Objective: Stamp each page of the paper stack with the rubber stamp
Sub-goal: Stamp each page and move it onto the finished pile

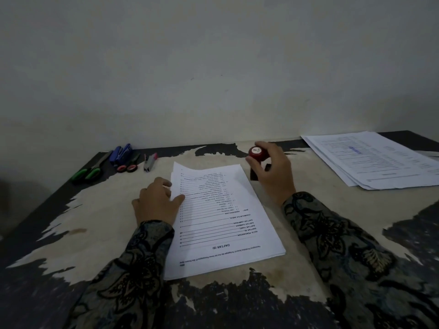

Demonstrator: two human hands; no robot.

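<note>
Nearest the camera, two patterned sleeves [133,269] are seen reaching over the worn table [99,224]; between them the paper stack [223,224] lies flat, its printed top page bearing no visible stamp mark. The left hand [158,201] is rested at the stack's nine-o'clock edge, fingers curled loosely, thumb laid on the page; the right hand [270,167] is wrapped around the red-topped rubber stamp [257,153], held at the stack's one o'clock over a dark pad. A second pile of sheets [370,160] at two o'clock shows a blue mark, so some pages are judged done and this stack left. No containers are seen; scissors [129,163] lie at eleven o'clock.
</note>
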